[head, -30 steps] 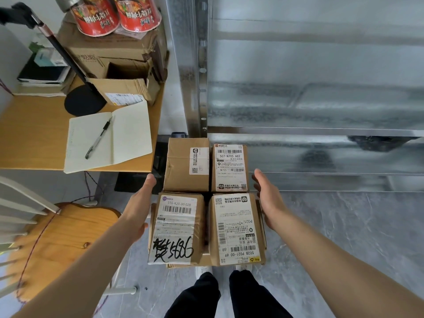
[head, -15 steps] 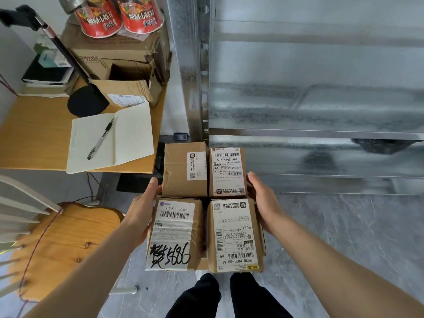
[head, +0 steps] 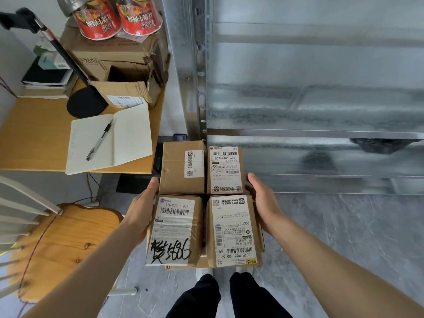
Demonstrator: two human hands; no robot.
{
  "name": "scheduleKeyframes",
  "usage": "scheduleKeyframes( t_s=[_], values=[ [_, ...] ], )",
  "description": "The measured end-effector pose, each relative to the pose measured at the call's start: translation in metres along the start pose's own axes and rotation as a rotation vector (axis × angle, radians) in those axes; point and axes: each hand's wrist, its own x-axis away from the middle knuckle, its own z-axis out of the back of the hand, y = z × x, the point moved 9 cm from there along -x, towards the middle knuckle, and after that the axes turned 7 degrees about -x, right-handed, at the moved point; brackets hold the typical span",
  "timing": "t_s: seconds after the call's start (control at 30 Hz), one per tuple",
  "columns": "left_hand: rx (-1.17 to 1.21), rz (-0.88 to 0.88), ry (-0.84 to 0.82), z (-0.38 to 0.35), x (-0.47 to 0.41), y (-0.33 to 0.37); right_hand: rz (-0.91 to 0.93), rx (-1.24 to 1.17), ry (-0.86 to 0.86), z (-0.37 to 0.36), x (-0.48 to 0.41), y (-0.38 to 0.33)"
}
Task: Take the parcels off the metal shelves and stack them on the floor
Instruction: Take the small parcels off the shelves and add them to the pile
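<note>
Four brown parcels sit two by two on top of a stack in front of my legs: a plain one [head: 176, 168] back left, a labelled one [head: 224, 171] back right, one with black handwriting [head: 174, 230] front left, and one [head: 234, 230] front right. A lower carton [head: 202, 262] shows under them. My left hand [head: 142, 207] presses on the stack's left side, thumb at the back-left parcel's corner. On the opposite side my right hand [head: 263, 200] presses the same way. The fingers of both hands are hidden behind the parcels. The metal shelves [head: 309, 134] on the right hold no parcels in view.
A wooden desk [head: 34, 138] at left carries an open notebook [head: 110, 138] with a pen, a lamp base, cartons and two red noodle tubs [head: 117, 14]. A wooden chair [head: 64, 244] stands at lower left. Grey tiled floor [head: 344, 237] lies to the right.
Both hands have closed in from either side and now touch the stack. The view has come slightly nearer to the parcels.
</note>
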Motion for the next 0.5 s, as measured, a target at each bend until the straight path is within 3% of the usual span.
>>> scheduleKeyframes(
  t_s=[0.5],
  values=[
    [-0.069,-0.012,0.029,0.000,0.012,0.015,0.011,0.043,-0.026,0.000,0.009,-0.002]
  ],
)
